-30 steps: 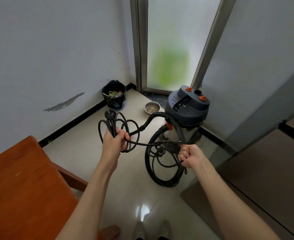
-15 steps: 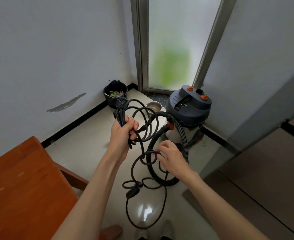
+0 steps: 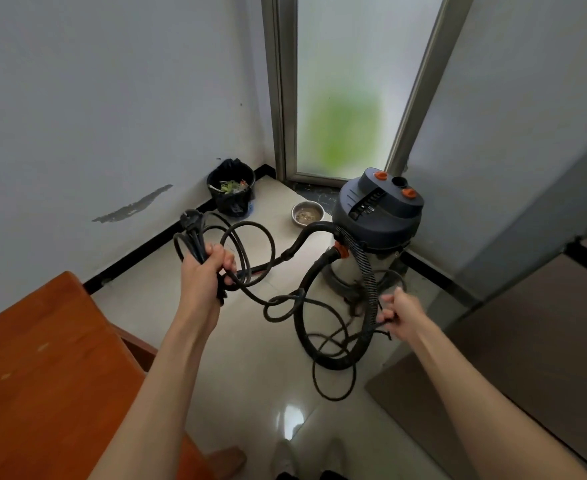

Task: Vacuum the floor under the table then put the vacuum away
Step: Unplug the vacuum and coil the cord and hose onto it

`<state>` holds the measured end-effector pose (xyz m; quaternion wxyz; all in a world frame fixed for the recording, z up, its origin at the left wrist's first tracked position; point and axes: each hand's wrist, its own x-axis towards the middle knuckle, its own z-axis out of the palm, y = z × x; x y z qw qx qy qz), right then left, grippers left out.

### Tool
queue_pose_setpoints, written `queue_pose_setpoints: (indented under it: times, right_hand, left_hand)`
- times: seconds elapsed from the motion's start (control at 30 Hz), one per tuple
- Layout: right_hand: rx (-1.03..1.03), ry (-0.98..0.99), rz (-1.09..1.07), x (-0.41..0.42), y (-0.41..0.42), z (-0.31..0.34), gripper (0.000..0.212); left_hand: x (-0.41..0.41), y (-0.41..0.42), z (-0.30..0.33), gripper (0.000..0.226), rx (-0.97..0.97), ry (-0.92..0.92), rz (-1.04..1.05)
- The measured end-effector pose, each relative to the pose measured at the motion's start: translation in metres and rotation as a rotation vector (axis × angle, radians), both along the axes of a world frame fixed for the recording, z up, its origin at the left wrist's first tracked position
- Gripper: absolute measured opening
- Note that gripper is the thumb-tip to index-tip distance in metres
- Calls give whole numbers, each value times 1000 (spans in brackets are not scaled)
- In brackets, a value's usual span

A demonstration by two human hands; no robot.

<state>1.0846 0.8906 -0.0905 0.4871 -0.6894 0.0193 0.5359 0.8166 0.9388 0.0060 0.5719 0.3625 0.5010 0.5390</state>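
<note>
In the corner by the glass door, the vacuum (image 3: 376, 216) stands on the floor with its ribbed hose (image 3: 368, 289) looped beside it. Your left hand (image 3: 203, 271) grips coiled loops of the power cord (image 3: 250, 244), plug uppermost, while your right hand (image 3: 397, 315) pinches the cord's slack just beside the hose.

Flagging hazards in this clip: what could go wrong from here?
1. Loose cord loops lie on the floor near the person's feet; they might trip.
2. The cord crosses the hose; the right hand pulling could snag it.
3. Coils may slip from the left hand.
</note>
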Motion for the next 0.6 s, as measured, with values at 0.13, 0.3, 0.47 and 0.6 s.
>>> queue_pose_setpoints:
  times: [0.13, 0.3, 0.47, 0.6]
  right_hand:
    - [-187, -26, 95, -3, -13, -30, 21]
    - [-91, -690, 930, -41, -9, -19, 65]
    - [452, -484, 1099, -102, 5, 32, 31]
    - [469, -328, 895, -95, 5, 44, 23]
  left_hand:
    - [2, 6, 14, 30, 43, -137, 24]
    - [23, 5, 30, 31, 99, -172, -133]
    - [39, 6, 41, 29, 149, -160, -223]
    - [22, 7, 34, 26, 201, -20, -174]
